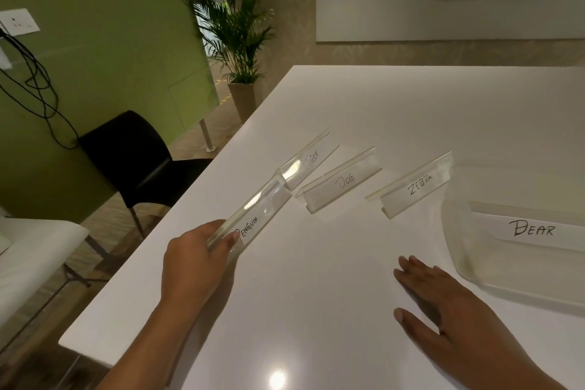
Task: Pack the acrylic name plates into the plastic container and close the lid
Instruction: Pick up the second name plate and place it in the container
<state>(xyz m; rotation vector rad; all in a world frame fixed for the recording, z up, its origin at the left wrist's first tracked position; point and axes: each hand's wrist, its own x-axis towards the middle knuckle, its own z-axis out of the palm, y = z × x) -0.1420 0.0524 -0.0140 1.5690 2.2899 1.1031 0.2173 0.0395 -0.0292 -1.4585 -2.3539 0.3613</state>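
My left hand (pixel 196 255) grips the near end of the clear acrylic name plate marked PENGUIN (pixel 256 215), which is raised off the white table (pixel 316 310). Three more plates stand on the table behind it: TIGER (pixel 311 157), DOG (pixel 343 182) and ZEBRA (pixel 418 185). At the right sits the clear plastic container (pixel 459 250) with the BEAR plate (pixel 531 229) inside it. My right hand (pixel 443 298) lies flat and spread on the table, just left of the container, holding nothing.
The table's left edge runs diagonally close to my left hand. Beyond it stand a black chair (pixel 136 161), a white seat (pixel 31 247) and a potted palm (pixel 237 41). Cables hang on the green wall (pixel 95 41).
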